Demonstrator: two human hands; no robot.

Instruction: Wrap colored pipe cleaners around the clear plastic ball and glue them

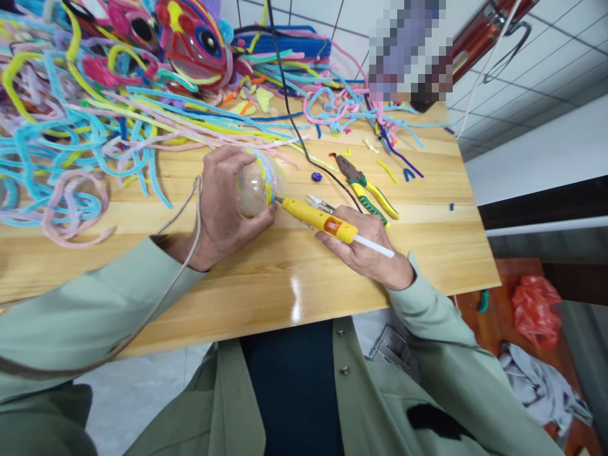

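My left hand (223, 209) is closed around a clear plastic ball (251, 187), thumb below and fingers over its top. Bands of yellow, blue and pale pink pipe cleaner (268, 177) run round the ball's right part. In my right hand (368, 247) is a yellow hot glue gun (311, 216), a white glue stick (375, 246) poking out of its back end. The gun's nozzle is at the banded edge of the ball, close to my left thumb; whether it touches cannot be told. Small scissors (319, 202) lie partly hidden behind the glue gun.
Yellow-green handled pliers (368, 190) lie beyond my right hand. Loose pipe cleaners (95, 136) heap at the left and back, beside a colourful round figure (197, 47). A black cord (289, 107) crosses the table (247, 285); a grey cable (190, 247) passes over my left wrist.
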